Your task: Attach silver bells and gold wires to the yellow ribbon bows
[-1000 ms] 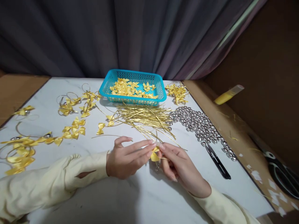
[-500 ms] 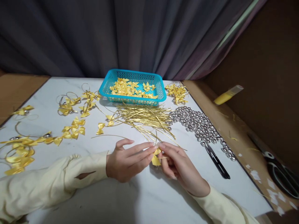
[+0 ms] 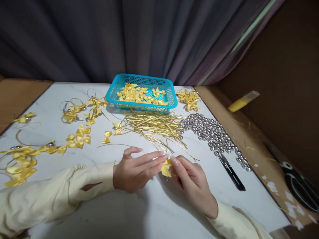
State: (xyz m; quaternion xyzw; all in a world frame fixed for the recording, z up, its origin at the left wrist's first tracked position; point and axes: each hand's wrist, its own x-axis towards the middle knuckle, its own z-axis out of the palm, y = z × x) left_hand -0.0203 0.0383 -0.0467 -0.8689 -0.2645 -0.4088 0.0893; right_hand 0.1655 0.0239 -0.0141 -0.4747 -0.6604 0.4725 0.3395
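Between my two hands is a yellow ribbon bow, held just above the white table. My left hand pinches its left side with the fingertips, the index finger stretched along the top. My right hand is closed on the bow's right side with thumb and forefinger. A small silvery bit shows just under the bow, and a thin gold tie sticks up behind it. Beyond my fingers lies a heap of gold wire ties. Two loose bows rest left of the heap.
A blue basket of yellow bows stands at the back. Silver bells spread out on the right, beside black thread snips. Bows with ties lie at the left. Scissors and a yellow glue tube sit at the right edge.
My right hand has shifted slightly right and turned, its fingers now curled more tightly at the bow's right side. My left hand stays nearly still on the bow.
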